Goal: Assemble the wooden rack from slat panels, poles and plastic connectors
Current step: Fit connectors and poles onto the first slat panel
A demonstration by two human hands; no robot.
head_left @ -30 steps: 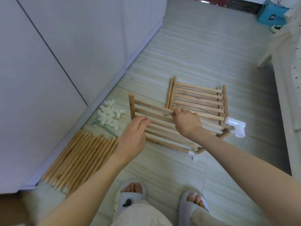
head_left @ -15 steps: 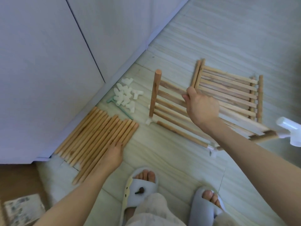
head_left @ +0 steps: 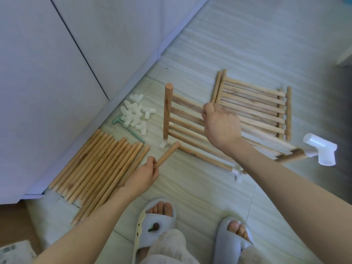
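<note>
My right hand (head_left: 221, 126) grips the slats of a wooden slat panel (head_left: 186, 128) and holds it tilted up off the floor. White plastic connectors sit on its corners, one at the near left (head_left: 165, 144) and a large one at the right (head_left: 320, 151). My left hand (head_left: 142, 174) holds a single wooden pole (head_left: 167, 154), its tip pointing at the near-left connector. Several loose poles (head_left: 99, 168) lie in a row along the wall. A pile of white connectors (head_left: 135, 115) lies beside them. Further slat panels (head_left: 253, 109) lie flat behind the held one.
A white cabinet front (head_left: 57, 73) runs along the left. A green tool (head_left: 133, 132) lies by the connector pile. My two feet in grey slippers (head_left: 156, 225) stand at the bottom. The tiled floor (head_left: 247, 44) stretches away beyond the panels.
My left hand left the panel, reached to the row of poles and now holds one lifted toward the panel's corner. The panel has tipped up further in my right hand.
</note>
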